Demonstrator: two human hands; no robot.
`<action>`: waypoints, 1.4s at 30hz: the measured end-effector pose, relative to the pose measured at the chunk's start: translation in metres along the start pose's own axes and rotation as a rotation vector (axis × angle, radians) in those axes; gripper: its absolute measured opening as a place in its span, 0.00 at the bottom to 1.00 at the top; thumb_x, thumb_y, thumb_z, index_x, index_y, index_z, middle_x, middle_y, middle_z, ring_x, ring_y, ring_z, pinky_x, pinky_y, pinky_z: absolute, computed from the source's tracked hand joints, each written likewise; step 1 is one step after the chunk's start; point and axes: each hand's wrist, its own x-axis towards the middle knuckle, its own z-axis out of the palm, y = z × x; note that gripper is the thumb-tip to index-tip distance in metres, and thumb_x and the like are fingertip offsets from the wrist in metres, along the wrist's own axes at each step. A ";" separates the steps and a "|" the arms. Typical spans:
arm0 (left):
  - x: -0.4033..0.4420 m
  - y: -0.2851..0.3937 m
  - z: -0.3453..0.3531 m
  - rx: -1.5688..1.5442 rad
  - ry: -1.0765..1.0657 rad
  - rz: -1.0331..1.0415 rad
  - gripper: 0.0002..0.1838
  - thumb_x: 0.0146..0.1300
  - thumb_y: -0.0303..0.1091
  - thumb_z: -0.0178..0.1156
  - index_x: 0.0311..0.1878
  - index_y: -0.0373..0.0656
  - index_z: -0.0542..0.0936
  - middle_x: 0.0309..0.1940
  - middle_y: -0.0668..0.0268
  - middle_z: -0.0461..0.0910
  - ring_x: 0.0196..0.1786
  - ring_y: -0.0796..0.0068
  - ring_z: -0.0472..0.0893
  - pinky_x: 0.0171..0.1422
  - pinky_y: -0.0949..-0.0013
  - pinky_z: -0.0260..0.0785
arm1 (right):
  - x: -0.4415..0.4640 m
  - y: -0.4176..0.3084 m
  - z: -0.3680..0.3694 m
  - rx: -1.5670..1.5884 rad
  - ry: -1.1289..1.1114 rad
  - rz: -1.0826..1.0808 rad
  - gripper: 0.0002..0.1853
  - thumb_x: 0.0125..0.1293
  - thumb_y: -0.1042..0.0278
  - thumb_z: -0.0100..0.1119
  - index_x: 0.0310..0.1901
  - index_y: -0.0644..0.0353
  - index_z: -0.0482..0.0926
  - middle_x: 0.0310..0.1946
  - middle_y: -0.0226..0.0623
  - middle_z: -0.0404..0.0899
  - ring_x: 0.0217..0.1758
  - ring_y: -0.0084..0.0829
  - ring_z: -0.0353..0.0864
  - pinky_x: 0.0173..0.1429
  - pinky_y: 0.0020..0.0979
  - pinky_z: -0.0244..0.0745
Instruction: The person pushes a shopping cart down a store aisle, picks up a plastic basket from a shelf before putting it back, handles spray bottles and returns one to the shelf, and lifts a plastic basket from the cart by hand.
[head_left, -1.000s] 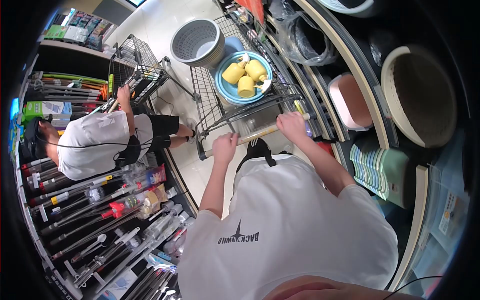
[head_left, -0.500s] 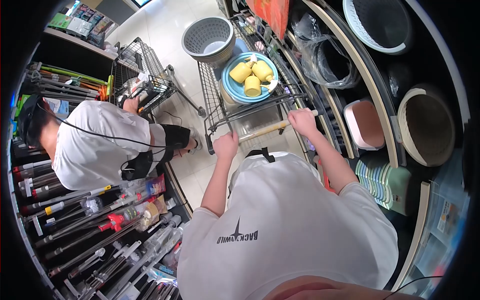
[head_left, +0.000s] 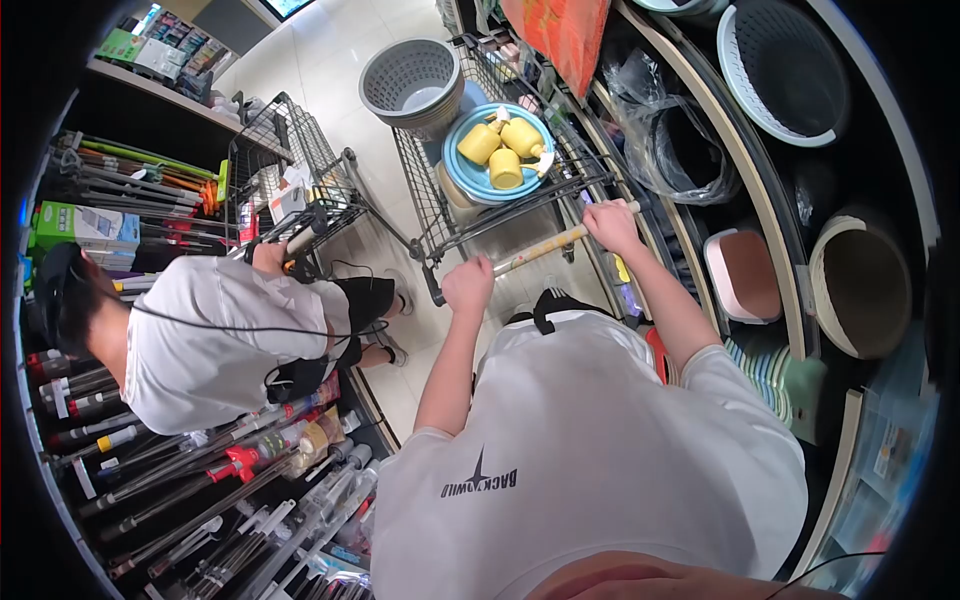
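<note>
With left fingers [head_left: 484, 268] and right fingers [head_left: 603, 212] closed round the handle [head_left: 545, 252], gripped the cart [head_left: 415, 175]. Beyond the fingers, had yellow bottles [head_left: 478, 146] in a blue basin [head_left: 470, 178] aboard the cart, and a grey basket [head_left: 385, 78] overhanging the cart's left edge.

The yellow spray bottles [head_left: 505, 169] looked like smooth, matt plastic; the blue basin [head_left: 467, 174], smooth plastic. The grey basket [head_left: 410, 82] was perforated plastic. The cart [head_left: 421, 199] was dark metal wire, the floor [head_left: 325, 42] glossy and smooth, the shirt [head_left: 600, 440] matt white cloth.
</note>
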 end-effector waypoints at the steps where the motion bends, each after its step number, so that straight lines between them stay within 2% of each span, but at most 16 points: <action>1: 0.005 0.001 -0.001 -0.007 0.001 -0.003 0.26 0.74 0.50 0.48 0.32 0.45 0.89 0.24 0.49 0.85 0.29 0.46 0.87 0.40 0.48 0.80 | 0.006 0.001 0.001 -0.011 -0.004 0.000 0.14 0.70 0.59 0.52 0.31 0.55 0.84 0.29 0.40 0.85 0.38 0.41 0.84 0.53 0.43 0.70; 14: 0.111 -0.007 -0.025 0.039 0.011 -0.055 0.23 0.74 0.50 0.48 0.33 0.48 0.88 0.25 0.50 0.86 0.30 0.45 0.86 0.39 0.47 0.79 | 0.124 -0.004 0.007 0.001 0.076 -0.044 0.13 0.69 0.61 0.55 0.30 0.55 0.84 0.27 0.38 0.85 0.37 0.40 0.84 0.54 0.42 0.70; 20: 0.174 -0.023 -0.031 0.054 0.034 -0.040 0.22 0.74 0.48 0.49 0.32 0.48 0.87 0.25 0.51 0.85 0.30 0.45 0.86 0.38 0.47 0.79 | 0.191 -0.007 0.009 -0.006 0.042 -0.069 0.15 0.71 0.58 0.54 0.32 0.53 0.86 0.31 0.35 0.87 0.40 0.37 0.86 0.57 0.42 0.69; 26: 0.240 -0.037 -0.046 0.080 0.052 -0.056 0.22 0.74 0.48 0.49 0.33 0.48 0.87 0.25 0.51 0.85 0.31 0.45 0.86 0.38 0.47 0.79 | 0.260 -0.017 0.009 -0.048 0.031 -0.085 0.15 0.71 0.57 0.54 0.31 0.53 0.85 0.29 0.34 0.87 0.40 0.36 0.86 0.57 0.43 0.69; 37: 0.362 -0.066 -0.060 0.095 0.052 -0.089 0.23 0.73 0.47 0.48 0.32 0.47 0.88 0.25 0.49 0.85 0.31 0.44 0.86 0.39 0.45 0.79 | 0.383 -0.026 0.026 -0.077 0.080 -0.108 0.15 0.72 0.56 0.54 0.31 0.52 0.85 0.29 0.34 0.87 0.39 0.36 0.86 0.56 0.41 0.70; 39: 0.382 -0.070 -0.062 0.083 0.022 -0.112 0.23 0.73 0.49 0.48 0.33 0.48 0.88 0.28 0.49 0.86 0.34 0.43 0.86 0.41 0.44 0.78 | 0.403 -0.027 0.032 -0.069 0.048 -0.092 0.16 0.72 0.56 0.53 0.31 0.53 0.85 0.30 0.34 0.87 0.40 0.36 0.86 0.56 0.42 0.70; 42: 0.414 -0.075 -0.066 0.050 -0.005 -0.097 0.26 0.75 0.51 0.47 0.33 0.47 0.89 0.27 0.49 0.85 0.33 0.44 0.86 0.41 0.45 0.79 | 0.433 -0.029 0.033 -0.063 0.013 -0.068 0.15 0.72 0.57 0.53 0.31 0.53 0.85 0.30 0.35 0.87 0.41 0.37 0.86 0.55 0.42 0.70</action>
